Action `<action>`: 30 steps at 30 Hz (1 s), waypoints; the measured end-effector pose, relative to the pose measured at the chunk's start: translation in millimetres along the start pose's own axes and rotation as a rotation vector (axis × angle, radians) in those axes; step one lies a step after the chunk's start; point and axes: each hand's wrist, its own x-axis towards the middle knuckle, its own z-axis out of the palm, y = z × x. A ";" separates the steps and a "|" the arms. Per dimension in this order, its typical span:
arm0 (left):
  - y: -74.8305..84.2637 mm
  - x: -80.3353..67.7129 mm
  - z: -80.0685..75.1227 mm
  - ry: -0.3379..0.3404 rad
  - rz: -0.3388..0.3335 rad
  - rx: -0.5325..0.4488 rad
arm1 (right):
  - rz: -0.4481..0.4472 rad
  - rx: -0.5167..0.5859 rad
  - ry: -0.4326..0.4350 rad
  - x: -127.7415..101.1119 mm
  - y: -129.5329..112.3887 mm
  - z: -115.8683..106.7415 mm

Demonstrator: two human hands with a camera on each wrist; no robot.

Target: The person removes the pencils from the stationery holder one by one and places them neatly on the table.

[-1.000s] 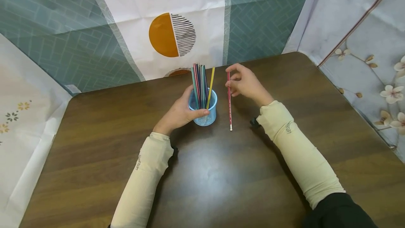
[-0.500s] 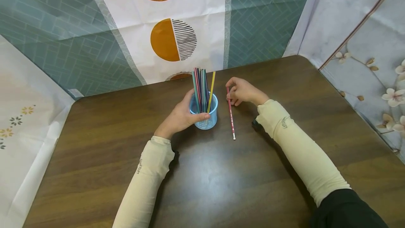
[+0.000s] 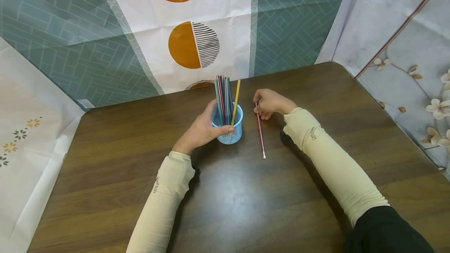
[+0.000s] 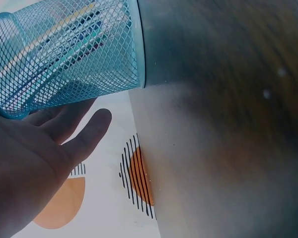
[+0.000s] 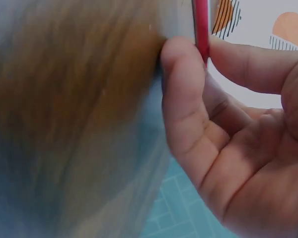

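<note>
My left hand (image 3: 201, 132) holds a light blue mesh pencil cup (image 3: 230, 138) upright on the table, thumb across the near side of its rim. Several pencils (image 3: 222, 98) in mixed colours stand in the cup, and a yellow pencil (image 3: 236, 100) leans to the right. The cup's mesh wall (image 4: 89, 64) fills the upper left of the left wrist view. To the right of the cup, my right hand (image 3: 270, 104) pinches a red pencil (image 3: 260, 134) near its far end. Its white eraser end points toward me. In the right wrist view, thumb and fingertips meet on the red pencil (image 5: 202, 25).
The brown wooden table (image 3: 116, 175) reaches back to a patterned wall sheet (image 3: 232, 42). White floral sheets (image 3: 415, 89) hang along the right side, with another on the left.
My right hand has come down and slightly nearer, lowering the red pencil; its eraser end has swung toward me and right. The left hand still holds the cup in place.
</note>
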 end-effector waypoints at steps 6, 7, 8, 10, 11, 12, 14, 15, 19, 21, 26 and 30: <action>-4.7 0.7 0.4 0.012 0.002 -0.003 | 0.018 -0.157 0.007 -0.6 -0.7 -3.4; -4.8 0.7 0.6 0.012 0.000 -0.002 | 0.022 -0.161 0.006 -0.5 -0.3 -3.4; -5.1 0.6 0.7 0.011 -0.001 -0.003 | 0.025 -0.158 0.003 -0.5 0.0 -3.2; -5.4 0.8 1.1 0.011 -0.004 0.002 | 0.030 -0.149 -0.001 -0.4 0.7 -2.6; -5.5 1.0 1.2 0.011 -0.004 0.004 | 0.031 -0.146 -0.003 -0.4 1.1 -2.3; -5.4 1.1 1.3 0.010 -0.005 0.005 | 0.033 -0.145 -0.001 -0.3 1.4 -1.9; -5.4 1.4 1.4 0.009 -0.002 0.003 | 0.030 -0.150 0.004 -0.2 2.0 -1.3; -5.4 1.7 1.5 0.010 -0.001 0.003 | 0.027 -0.156 0.009 -0.2 2.3 -1.2; -6.5 1.4 0.8 0.010 0.002 0.000 | 0.015 -0.181 0.013 -0.3 1.4 -1.5; -6.7 1.1 0.9 0.010 0.000 0.000 | 0.006 -0.175 0.015 -1.3 0.7 -2.8; -6.7 0.2 1.4 0.006 0.004 -0.012 | -0.096 -0.048 0.126 -7.0 -7.5 -8.9; -6.3 0.1 0.4 0.010 0.015 -0.012 | -0.265 0.186 0.280 -13.8 -23.8 -9.6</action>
